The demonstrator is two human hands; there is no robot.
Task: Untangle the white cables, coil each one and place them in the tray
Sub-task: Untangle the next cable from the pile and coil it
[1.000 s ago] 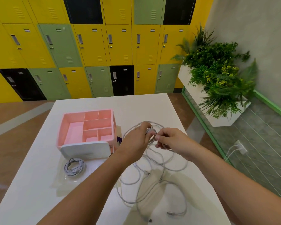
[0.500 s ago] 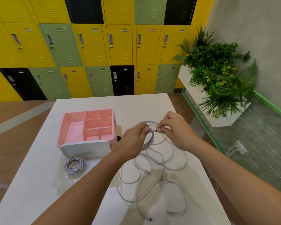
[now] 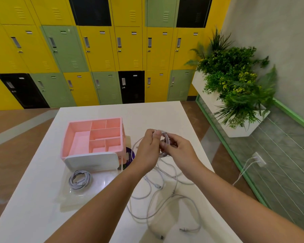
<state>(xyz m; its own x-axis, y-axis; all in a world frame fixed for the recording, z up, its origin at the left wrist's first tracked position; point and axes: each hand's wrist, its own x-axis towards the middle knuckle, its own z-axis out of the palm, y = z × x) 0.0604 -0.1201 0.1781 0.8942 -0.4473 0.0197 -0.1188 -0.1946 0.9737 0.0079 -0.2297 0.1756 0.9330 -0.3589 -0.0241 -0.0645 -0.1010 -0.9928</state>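
Over the centre of the white table, two hands wind a white cable.

Both the left hand and the right hand are close together, each pinching the small coil held between them. It is lifted off the surface, probably so its tail can feed up freely from the loose cables sprawled at lower centre. Left of centre, the pink tray sits within reach, its compartments open on top; no coil lies in it yet. One finished coiled cable rests just in front of it, seemingly parked until the rest is sorted.
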